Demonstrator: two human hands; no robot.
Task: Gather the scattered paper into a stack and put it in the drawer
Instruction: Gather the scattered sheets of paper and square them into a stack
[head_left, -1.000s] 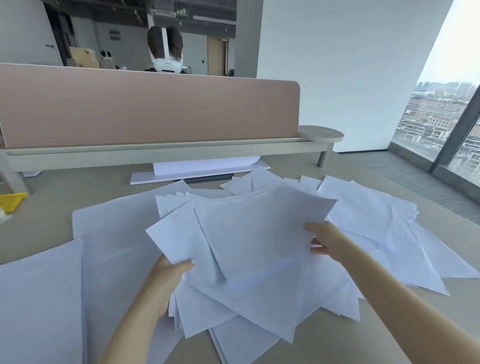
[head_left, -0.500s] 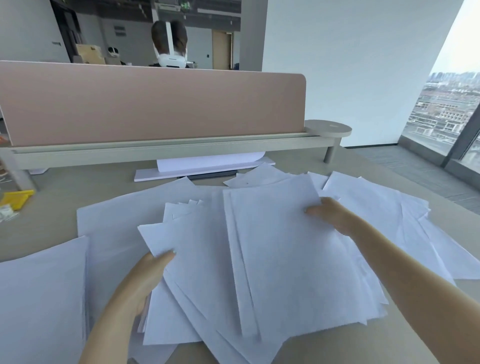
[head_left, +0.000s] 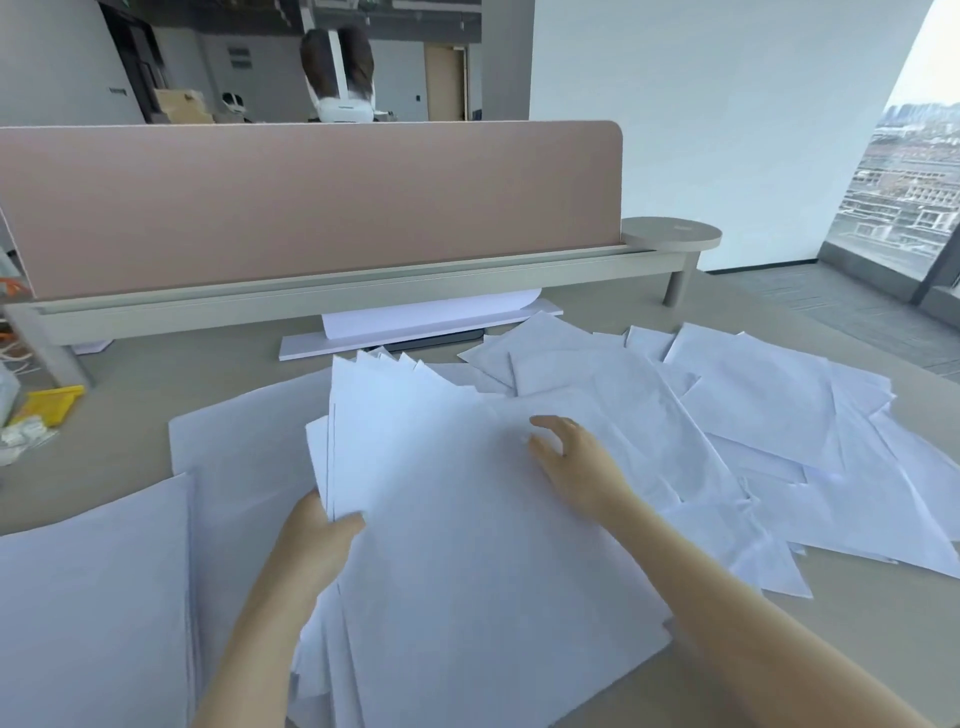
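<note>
A loose bundle of white paper sheets (head_left: 441, 519) lies in front of me on the beige desk (head_left: 130, 395), its far corners fanned out. My left hand (head_left: 317, 540) grips the bundle's left edge, thumb on top. My right hand (head_left: 571, 457) rests on top of the bundle near its right side, fingers loosely spread. More scattered sheets (head_left: 769, 415) spread over the desk to the right. Other sheets (head_left: 88, 597) lie at the near left. No drawer is in view.
A pink divider panel (head_left: 311, 208) on a beige rail closes the desk's far side, with a round shelf (head_left: 670, 236) at its right end. A white flat board with rolled paper (head_left: 415, 325) sits under the rail. A yellow item (head_left: 49, 405) lies at the far left.
The bundle has shifted left and squared up somewhat. My left hand now grips its left edge. My right hand left the far right edge and lies on top of the sheets.
</note>
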